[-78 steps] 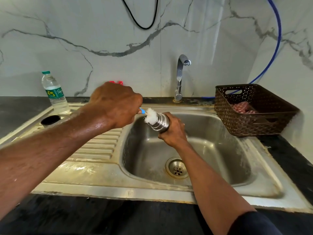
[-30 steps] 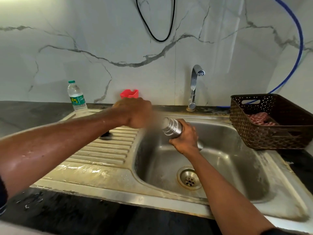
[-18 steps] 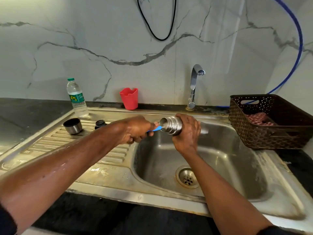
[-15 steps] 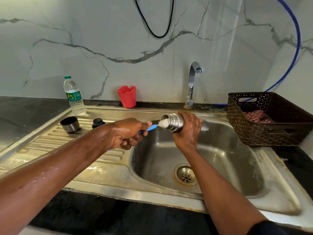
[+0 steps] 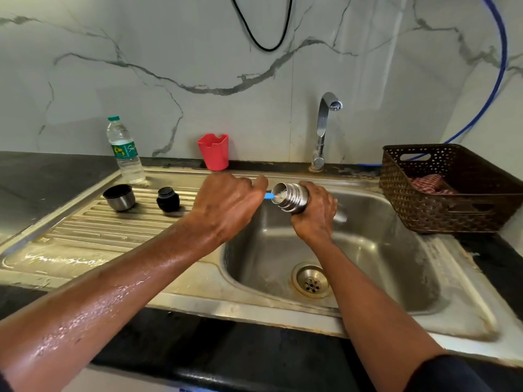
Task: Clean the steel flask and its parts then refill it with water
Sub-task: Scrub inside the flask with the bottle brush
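Gripping flask (image 5: 293, 198) sideways over sink (image 5: 396, 278), right hand (image 5: 315, 212); left hand (image 5: 226, 206) fisted on brush (image 5: 274, 195) w/ bristles in mouth.

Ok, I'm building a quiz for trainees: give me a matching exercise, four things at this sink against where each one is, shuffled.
Things: 1 brush, 2 flask, 3 steel cup, 4 cloth.
Places: A in the basket, B held in the right hand, C on the drainboard, D held in the left hand.
Pairs: 1-D, 2-B, 3-C, 4-A.
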